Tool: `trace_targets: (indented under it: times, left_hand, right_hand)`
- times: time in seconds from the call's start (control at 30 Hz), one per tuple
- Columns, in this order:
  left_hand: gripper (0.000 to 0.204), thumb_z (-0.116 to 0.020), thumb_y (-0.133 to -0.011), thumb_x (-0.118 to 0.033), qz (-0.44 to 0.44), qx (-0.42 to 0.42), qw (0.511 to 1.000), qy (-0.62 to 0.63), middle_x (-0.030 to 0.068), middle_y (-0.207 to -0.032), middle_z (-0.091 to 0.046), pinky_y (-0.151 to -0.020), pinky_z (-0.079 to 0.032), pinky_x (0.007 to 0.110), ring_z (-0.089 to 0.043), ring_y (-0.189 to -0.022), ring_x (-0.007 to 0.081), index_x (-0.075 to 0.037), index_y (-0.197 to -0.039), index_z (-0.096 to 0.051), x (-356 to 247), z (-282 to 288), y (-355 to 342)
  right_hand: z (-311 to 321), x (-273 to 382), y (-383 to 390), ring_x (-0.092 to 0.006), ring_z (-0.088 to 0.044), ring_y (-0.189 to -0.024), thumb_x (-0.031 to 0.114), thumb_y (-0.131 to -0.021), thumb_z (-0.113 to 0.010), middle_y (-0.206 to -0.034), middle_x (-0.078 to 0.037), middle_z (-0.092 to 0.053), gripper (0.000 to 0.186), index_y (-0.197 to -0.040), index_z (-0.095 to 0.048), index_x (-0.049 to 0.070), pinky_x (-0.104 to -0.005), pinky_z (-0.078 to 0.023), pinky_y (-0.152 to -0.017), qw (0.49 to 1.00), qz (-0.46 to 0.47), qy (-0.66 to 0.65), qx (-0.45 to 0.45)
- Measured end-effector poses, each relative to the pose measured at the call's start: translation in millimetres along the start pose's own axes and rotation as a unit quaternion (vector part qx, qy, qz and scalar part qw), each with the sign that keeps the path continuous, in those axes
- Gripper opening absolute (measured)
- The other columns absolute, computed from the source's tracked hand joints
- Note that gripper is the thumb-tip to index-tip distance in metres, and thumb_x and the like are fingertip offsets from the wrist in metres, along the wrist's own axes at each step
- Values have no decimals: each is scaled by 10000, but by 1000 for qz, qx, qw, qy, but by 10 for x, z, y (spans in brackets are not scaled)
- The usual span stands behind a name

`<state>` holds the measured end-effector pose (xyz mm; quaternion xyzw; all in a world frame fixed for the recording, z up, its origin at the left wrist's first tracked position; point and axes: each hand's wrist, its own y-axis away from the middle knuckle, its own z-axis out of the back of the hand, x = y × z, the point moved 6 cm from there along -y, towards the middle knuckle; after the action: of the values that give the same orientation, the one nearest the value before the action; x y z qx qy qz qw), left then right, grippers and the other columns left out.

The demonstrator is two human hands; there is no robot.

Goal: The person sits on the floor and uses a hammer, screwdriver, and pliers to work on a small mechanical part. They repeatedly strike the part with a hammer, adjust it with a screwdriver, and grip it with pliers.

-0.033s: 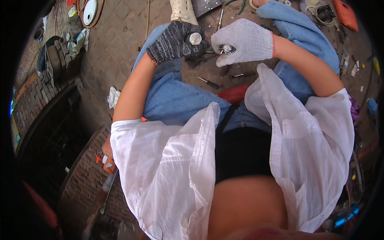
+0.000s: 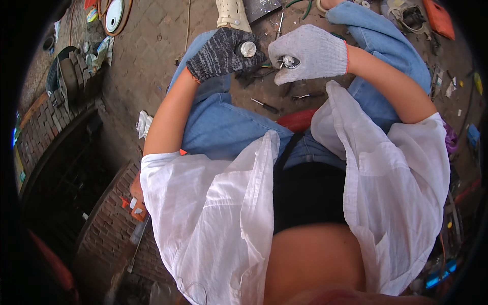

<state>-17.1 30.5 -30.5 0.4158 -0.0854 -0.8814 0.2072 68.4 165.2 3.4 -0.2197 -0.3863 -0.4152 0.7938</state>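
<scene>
Grip: left hand [image 2: 221,55] in a dark glove was curled round a round silver thing [image 2: 248,49]; right hand [image 2: 314,53] in a pale glove was curled round a shiny lump [image 2: 290,62] | Where: both sat in the hands, near each other | Ground: a screwdriver [image 2: 265,105] lay closer to the body

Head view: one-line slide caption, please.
Dark-gloved left hand and pale-gloved right hand each hold a silvery-ended object, with dark-handled tools lying on the ground.
</scene>
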Motion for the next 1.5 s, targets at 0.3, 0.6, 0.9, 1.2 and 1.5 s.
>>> trace_targets:
  times: [0.3,0.6,0.9,1.2,1.5]
  left_hand:
    - [346,-749,-742,-277,53,-48,996,59,114,-861,-657,-750,-504,336,-626,-796,217,-48,-976,-636,206,91,7]
    - [342,-723,-759,-339,113,-107,988,15,107,-834,-663,-738,-497,322,-627,-769,205,-46,-919,-653,304,228,-69]
    - [284,-748,-758,-232,99,-114,975,166,55,-870,-666,-794,-493,292,-606,-821,131,-33,-935,-650,210,223,-104]
    - [306,-762,-747,-181,86,-127,945,288,28,-912,-659,-798,-490,255,-587,-864,91,-42,-991,-641,-125,266,-73]
    - [298,-697,-804,-276,24,-159,963,215,57,-868,-652,-708,-491,299,-610,-784,162,-77,-1020,-645,-243,200,-133]
  right_hand:
    - [-91,-153,-84,-200,-622,-788,199,-722,-687,-860,-58,-626,332,-998,-570,56,-313,-498,-729,984,-11,-175,-37]
    - [-328,-465,-132,-50,-434,-513,542,-914,-310,-717,1,-545,577,-1144,-530,61,-197,-335,-450,764,-185,-617,20]
    - [-115,-506,-210,-63,-385,-540,618,-930,-115,-699,-6,-490,762,-1173,-505,10,-197,-319,-479,860,-124,-493,-46]
    - [12,-541,-207,-104,-507,-691,474,-939,-340,-849,-22,-544,535,-1244,-435,44,-225,-419,-590,938,-9,-306,-164]
    - [217,-217,-187,-184,-576,-964,35,-715,-423,-985,-70,-592,568,-1281,-426,84,-309,-451,-846,974,-103,-66,-192]
